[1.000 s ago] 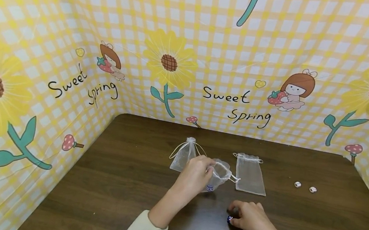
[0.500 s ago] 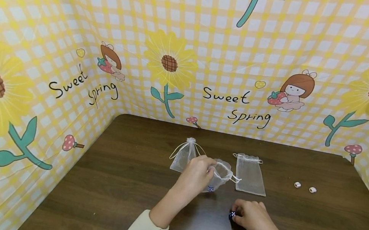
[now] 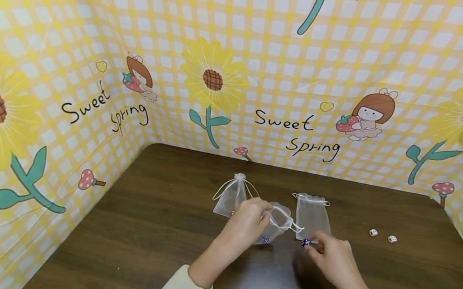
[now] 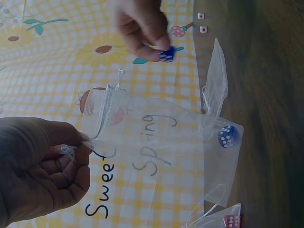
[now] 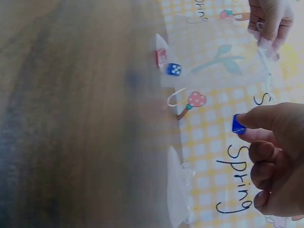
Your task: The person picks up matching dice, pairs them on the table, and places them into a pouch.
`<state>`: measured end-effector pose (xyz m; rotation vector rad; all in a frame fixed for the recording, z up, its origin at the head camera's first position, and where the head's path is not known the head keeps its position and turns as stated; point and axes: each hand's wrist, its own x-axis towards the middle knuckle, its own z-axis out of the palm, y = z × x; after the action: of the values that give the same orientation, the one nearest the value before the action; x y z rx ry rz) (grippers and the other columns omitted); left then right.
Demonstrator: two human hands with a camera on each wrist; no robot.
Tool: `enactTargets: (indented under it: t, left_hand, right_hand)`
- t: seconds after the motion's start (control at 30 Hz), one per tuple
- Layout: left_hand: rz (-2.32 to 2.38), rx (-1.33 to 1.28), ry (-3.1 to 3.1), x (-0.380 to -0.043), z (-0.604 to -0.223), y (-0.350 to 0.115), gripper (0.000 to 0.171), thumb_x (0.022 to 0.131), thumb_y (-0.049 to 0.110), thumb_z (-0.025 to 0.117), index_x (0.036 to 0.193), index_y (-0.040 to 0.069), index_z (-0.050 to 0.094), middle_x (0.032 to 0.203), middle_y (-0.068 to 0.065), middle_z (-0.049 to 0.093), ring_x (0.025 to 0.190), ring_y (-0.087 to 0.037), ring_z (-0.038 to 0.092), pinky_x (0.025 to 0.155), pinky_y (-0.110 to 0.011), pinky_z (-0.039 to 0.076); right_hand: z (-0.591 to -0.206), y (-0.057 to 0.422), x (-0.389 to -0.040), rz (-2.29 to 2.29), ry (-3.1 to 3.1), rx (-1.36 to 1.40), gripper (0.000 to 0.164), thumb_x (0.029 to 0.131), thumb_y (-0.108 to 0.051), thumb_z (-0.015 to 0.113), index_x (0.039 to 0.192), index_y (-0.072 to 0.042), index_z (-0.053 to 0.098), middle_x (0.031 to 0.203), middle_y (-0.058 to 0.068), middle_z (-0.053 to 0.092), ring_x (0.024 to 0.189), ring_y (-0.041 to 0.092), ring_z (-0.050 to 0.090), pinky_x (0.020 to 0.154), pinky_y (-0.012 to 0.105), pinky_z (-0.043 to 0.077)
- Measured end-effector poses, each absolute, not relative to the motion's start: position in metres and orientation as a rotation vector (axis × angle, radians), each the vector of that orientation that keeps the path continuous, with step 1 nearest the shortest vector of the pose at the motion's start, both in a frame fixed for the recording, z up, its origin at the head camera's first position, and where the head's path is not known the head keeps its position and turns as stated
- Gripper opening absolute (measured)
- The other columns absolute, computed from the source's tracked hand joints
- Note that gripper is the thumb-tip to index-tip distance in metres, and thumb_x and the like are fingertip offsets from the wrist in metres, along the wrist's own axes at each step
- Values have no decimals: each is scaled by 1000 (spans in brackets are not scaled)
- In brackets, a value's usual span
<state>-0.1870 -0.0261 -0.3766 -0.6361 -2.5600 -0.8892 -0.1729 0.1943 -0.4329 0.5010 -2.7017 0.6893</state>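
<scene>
My left hand [image 3: 246, 221] pinches the rim of a sheer white drawstring pouch [image 4: 156, 128] and holds it upright with its mouth spread. A blue die with white dots [image 4: 228, 137] lies at the bottom inside this pouch. Between thumb and forefinger, my right hand [image 3: 336, 261] pinches a second blue die [image 3: 305, 243], raised above the table to the right of the pouch. In the left wrist view that die [image 4: 166, 54] hangs clear of the pouch mouth.
A cinched pouch [image 3: 229, 197] stands behind my left hand, a red die [image 4: 232, 221] inside it. A flat pouch [image 3: 313, 217] lies behind my right hand. Two white dice [image 3: 382, 236] rest at the right of the brown table [image 3: 130, 228]. Patterned cloth [image 3: 241, 68] walls the back and sides.
My right hand has lifted the blue die off the table and carried it forward and slightly right. My left hand and its pouch have barely shifted.
</scene>
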Motion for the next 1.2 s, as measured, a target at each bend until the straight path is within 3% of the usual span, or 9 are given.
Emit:
enactTargets:
  t: [0.33,0.63,1.2]
  left_hand:
    - [-895,-642,-2569,-186,-378,-24,13,81,-2,63,92,-1,70,87,-8,67,76,-14,61,62,-15,47]
    - [-872,-672,-2561,-185,-380,-21,13,80,-3,63,91,-1,70,85,-8,67,75,-13,61,63,-15,47]
    - [-842,-714,-2541,-183,-380,-15,12,79,-1,65,90,0,70,83,-7,66,75,-14,62,65,-17,48]
  right_hand:
    - [-414,192,-178,822,-2423,451,16,73,-6,75,86,-11,67,51,-15,31,42,-2,25,39,20,23]
    - [-407,184,-179,911,-2192,474,20,70,1,75,86,-7,66,54,-14,31,49,2,29,60,26,25]
    - [-403,166,-178,949,-2093,592,27,66,6,76,88,-6,67,57,-14,32,50,1,28,60,23,23]
